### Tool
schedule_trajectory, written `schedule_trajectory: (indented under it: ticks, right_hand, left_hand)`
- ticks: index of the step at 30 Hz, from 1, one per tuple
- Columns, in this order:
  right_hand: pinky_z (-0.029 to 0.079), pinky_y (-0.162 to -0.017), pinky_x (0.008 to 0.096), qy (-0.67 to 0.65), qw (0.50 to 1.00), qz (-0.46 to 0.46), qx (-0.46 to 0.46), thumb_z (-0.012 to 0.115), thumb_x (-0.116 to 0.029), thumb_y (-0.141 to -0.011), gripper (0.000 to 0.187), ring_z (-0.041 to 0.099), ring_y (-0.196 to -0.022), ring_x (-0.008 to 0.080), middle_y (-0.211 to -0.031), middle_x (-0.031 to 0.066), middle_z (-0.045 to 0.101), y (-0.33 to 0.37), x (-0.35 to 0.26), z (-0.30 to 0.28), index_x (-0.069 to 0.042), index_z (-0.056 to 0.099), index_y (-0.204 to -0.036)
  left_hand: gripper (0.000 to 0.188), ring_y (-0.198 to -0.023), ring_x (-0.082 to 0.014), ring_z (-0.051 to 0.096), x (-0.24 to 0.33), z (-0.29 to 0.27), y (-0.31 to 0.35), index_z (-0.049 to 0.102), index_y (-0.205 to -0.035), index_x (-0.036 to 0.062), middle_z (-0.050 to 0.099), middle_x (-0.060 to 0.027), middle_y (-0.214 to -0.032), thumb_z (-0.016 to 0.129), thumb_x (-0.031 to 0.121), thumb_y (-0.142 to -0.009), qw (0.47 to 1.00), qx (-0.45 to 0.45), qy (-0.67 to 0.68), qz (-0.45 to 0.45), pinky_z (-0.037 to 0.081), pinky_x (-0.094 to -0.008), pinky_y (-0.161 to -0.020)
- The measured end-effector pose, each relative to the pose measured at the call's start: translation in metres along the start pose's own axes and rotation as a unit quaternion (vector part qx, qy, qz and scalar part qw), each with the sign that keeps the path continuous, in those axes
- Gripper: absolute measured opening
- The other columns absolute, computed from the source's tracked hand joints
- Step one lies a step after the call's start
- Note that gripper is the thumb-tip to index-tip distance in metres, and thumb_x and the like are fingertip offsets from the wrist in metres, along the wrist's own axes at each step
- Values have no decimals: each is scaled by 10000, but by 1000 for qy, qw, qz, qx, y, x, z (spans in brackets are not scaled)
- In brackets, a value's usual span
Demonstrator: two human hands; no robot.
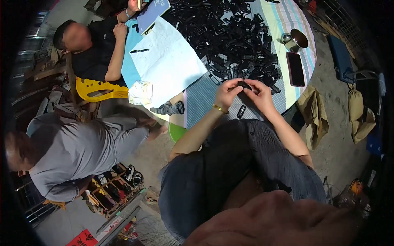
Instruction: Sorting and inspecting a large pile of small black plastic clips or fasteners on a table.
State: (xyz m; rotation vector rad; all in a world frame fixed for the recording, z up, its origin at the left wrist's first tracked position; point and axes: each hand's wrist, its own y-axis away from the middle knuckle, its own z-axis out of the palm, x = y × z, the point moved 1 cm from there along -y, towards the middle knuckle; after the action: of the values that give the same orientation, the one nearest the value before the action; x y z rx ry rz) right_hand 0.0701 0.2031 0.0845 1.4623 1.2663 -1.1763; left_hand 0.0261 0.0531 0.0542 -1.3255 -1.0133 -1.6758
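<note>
Both my hands meet at the near edge of the round table, fingers closed on one small black plastic part [243,85]. My left hand [227,94], with a gold bracelet at the wrist, pinches it from the left. From the other side my right hand [260,95] grips it with thumb and fingers. Another black part [241,112] of oblong shape lies on the cloth just below my hands. Beyond my fingers spreads a big heap of similar black parts [234,43], some with clear pieces among them. The held part's details are mostly covered by my fingers.
On the table, a metal mug [296,40] and a phone [295,69] lie at right; white paper [168,61] with a pen [140,51], a crumpled bag [140,92] and grey gloves [169,108] at left. One person sits on a yellow chair [92,88]; another is nearer, at left.
</note>
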Motion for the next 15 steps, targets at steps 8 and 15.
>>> schedule_trajectory:
  ticks: [8, 15]
  right_hand:
    - [441, -560, 214, 49, 998, -33, 32, 710, -35, -680, 247, 553, -636, 109, -828, 65, 604, 2, 2, 7, -4, 616, -907]
    - [394, -516, 236, 35, 999, -29, -6, 715, -120, -704, 210, 493, -590, 94, -698, 30, 537, 8, 11, 11, -8, 591, -832]
  left_hand:
    - [319, -829, -99, 593, -5, 5, 7, 587, -1081, 3, 640, -76, -946, 615, 47, -766, 999, 49, -8, 14, 471, -218, -719]
    - [279, -854, -118, 594, 4, 2, 13, 583, -1080, -4, 641, -93, -955, 573, 62, -809, 999, 32, -7, 38, 465, -231, -760]
